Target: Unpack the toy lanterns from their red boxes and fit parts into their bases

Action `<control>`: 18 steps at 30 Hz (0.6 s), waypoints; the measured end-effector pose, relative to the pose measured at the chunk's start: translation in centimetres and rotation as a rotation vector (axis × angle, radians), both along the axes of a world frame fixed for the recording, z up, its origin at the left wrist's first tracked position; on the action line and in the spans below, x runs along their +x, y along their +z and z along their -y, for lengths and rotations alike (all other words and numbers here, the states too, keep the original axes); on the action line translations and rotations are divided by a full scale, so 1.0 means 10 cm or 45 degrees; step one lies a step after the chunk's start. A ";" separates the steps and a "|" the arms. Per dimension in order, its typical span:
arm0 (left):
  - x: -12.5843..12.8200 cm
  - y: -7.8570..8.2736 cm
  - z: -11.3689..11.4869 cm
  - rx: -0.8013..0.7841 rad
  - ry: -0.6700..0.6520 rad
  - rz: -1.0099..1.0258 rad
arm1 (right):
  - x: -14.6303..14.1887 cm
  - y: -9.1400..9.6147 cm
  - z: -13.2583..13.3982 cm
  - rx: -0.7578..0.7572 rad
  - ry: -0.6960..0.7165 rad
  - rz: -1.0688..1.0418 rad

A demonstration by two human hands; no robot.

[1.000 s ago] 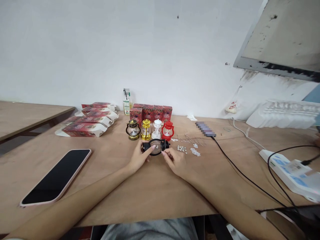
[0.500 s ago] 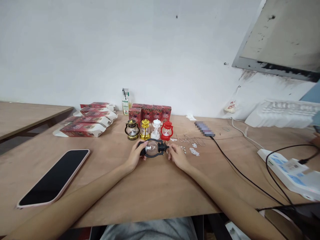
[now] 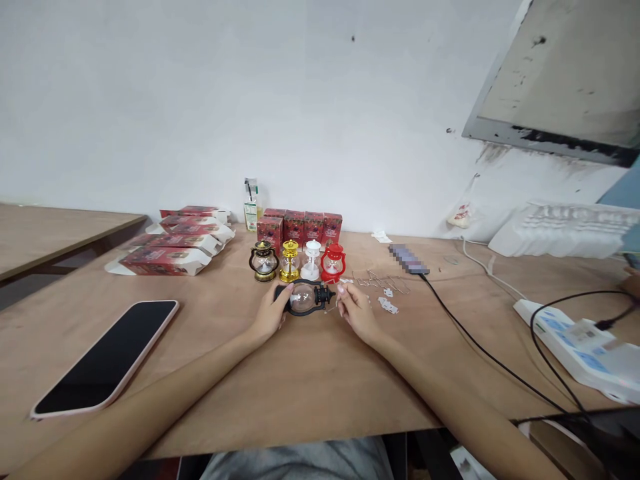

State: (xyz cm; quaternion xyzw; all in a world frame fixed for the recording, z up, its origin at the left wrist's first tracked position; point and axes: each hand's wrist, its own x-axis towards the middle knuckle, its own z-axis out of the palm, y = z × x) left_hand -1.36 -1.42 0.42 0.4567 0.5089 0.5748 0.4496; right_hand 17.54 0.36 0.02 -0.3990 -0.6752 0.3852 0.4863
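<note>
My left hand [image 3: 273, 312] is closed round the base of a black miniature lantern [image 3: 303, 297], which lies on its side with its clear globe showing and its top pointing right. Just off that top, my right hand [image 3: 356, 311] pinches a thin wire handle [image 3: 331, 309] that reaches back toward the lantern; whether it is hooked in cannot be made out. Behind them stand a bronze lantern [image 3: 263, 261], a gold lantern [image 3: 290, 261], a white lantern [image 3: 311, 261] and a red lantern [image 3: 333, 263], all upright in a row.
Red boxes [image 3: 295, 228] stand behind the lanterns; flattened red boxes [image 3: 167, 260] lie left. Loose wire handles [image 3: 380, 283] and small white pieces [image 3: 388, 305] lie right. A phone [image 3: 107, 357] is near left, another phone [image 3: 409, 259] on a cable, and a power strip [image 3: 575, 347] at right.
My right hand has turned slightly, its fingers lifting a little at the lantern's top, and the thin wire now shows below it. My left hand keeps its hold.
</note>
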 end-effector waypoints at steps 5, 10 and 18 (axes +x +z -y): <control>-0.03 0.00 -0.05 -0.016 0.011 0.030 | 0.30 0.08 -0.31 0.081 -0.498 0.037; -0.05 0.01 -0.05 -0.008 -0.003 0.064 | 1.03 0.16 -0.65 0.154 -0.813 0.279; -0.03 0.01 -0.04 -0.001 -0.023 0.067 | 1.76 0.16 -0.76 0.255 -1.011 0.915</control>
